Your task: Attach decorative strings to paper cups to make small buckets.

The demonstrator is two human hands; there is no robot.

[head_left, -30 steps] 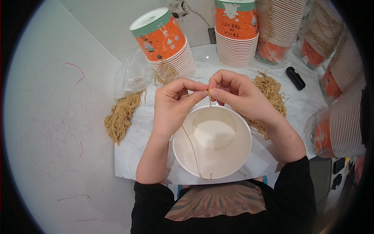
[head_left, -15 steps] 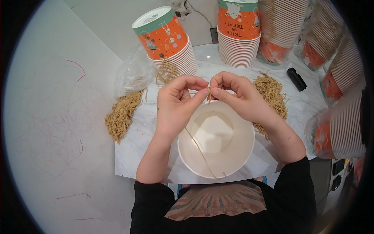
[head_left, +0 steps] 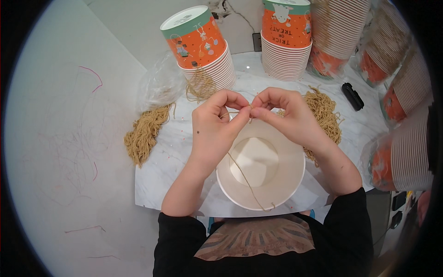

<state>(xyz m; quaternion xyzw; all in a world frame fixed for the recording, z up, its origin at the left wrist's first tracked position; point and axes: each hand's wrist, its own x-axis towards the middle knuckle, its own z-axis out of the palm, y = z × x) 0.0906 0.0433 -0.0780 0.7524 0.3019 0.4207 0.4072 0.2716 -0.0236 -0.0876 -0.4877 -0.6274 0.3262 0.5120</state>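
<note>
In front of me stands a white paper bucket (head_left: pixel 286 171), its open mouth facing up. A thin tan cord (head_left: pixel 246 178) runs across the opening from its near rim toward my left hand. Both hands meet over the bucket's far rim. My left hand (head_left: pixel 219 122) pinches the cord between thumb and forefinger. Right against it, my right hand (head_left: pixel 284 113) pinches the same cord, with a small knot or loop showing between the fingertips. A short end of cord pokes out at the near rim, by a hole. The fingers partly hide the knot.
Bundles of tan cord lie left (head_left: pixel 146 134) and right (head_left: pixel 325 111). Behind stand upturned stacks of orange-and-green printed buckets (head_left: pixel 196 41), one beside a clear plastic bag (head_left: pixel 161 83). Plastic-wrapped bucket stacks (head_left: pixel 408 152) line the right. A small black object (head_left: pixel 352 96) lies on the marbled table (head_left: pixel 184 184).
The bucket and both hands have shifted slightly to the right in the picture. My fingertips keep pinching the cord, and the knot between them looks smaller.
</note>
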